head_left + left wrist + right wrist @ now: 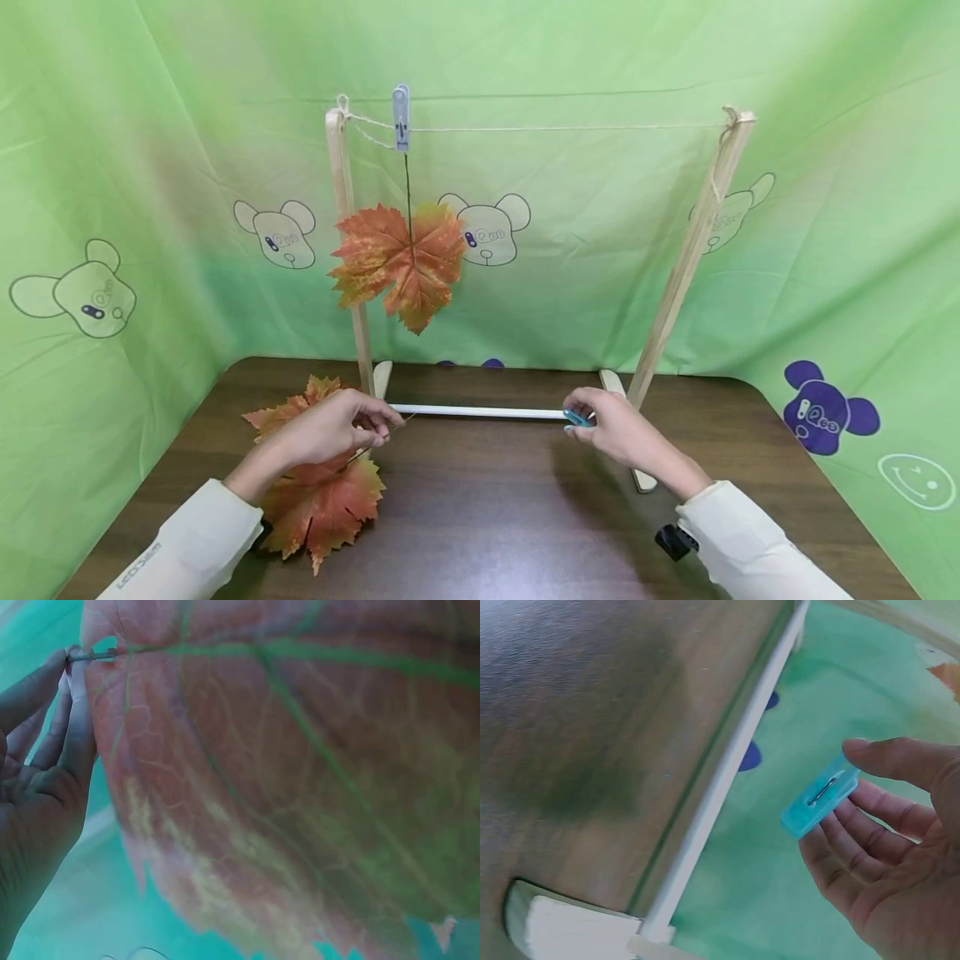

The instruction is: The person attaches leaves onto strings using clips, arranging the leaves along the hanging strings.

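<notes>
My left hand (337,429) pinches the stem of an orange-red maple leaf (262,772) between thumb and fingertip, and the leaf fills most of the left wrist view. Two leaves show around this hand in the head view, an upper leaf (281,414) partly behind it and a lower leaf (330,504); which one it holds I cannot tell. My right hand (618,427) holds a blue clothespin (821,799) between thumb and fingers, near the stand's right post. Another maple leaf (405,262) hangs by its stem from a grey-blue clothespin (401,121) on the string (562,128).
A wooden left post (341,167) and right post (693,254) carry the string above the brown table (480,500). A white crossbar (480,411) joins them low down, with feet (643,481) on the tabletop. Green printed cloth (600,50) surrounds the table.
</notes>
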A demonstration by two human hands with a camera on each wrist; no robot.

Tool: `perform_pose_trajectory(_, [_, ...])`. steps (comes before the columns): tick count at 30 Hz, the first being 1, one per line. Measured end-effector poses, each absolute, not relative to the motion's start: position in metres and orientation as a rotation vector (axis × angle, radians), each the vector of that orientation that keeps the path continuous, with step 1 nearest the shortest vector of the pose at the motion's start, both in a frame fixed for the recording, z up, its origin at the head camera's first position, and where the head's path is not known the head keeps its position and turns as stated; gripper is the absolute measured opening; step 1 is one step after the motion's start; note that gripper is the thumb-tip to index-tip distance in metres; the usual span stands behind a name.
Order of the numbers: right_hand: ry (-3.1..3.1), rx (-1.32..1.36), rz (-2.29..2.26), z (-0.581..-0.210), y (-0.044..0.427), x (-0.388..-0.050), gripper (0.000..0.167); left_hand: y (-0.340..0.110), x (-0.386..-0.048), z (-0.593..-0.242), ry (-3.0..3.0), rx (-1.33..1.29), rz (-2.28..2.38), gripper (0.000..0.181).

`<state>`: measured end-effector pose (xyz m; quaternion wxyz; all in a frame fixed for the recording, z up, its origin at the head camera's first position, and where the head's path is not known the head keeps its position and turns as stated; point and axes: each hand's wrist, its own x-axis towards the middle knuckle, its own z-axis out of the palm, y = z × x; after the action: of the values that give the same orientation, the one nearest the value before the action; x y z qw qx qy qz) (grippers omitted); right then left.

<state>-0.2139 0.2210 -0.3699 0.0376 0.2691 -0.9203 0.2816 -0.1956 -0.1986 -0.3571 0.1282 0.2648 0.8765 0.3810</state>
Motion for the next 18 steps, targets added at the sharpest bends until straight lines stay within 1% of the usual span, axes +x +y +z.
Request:
perform_pose_trajectory(4, [-2.823,0.829,0.933,-0.359,0.219,-0.213,0.018,-0.187,-0.192,-0.346,2.58,0.78,1.152,0.025])
perform_pose_trajectory(13, [-2.792,0.852,0.929,-0.339,0.214,-0.211,0.022,-0.166,-0.188,-0.329,2.675,0.807,1.196,0.024])
perform_pose_trajectory(18, [-2.804,0.858,0.997,-0.329,0.211,-0.209,0.024,-0.149,-0.19,-0.32,2.709,0.76,1.254,0.025])
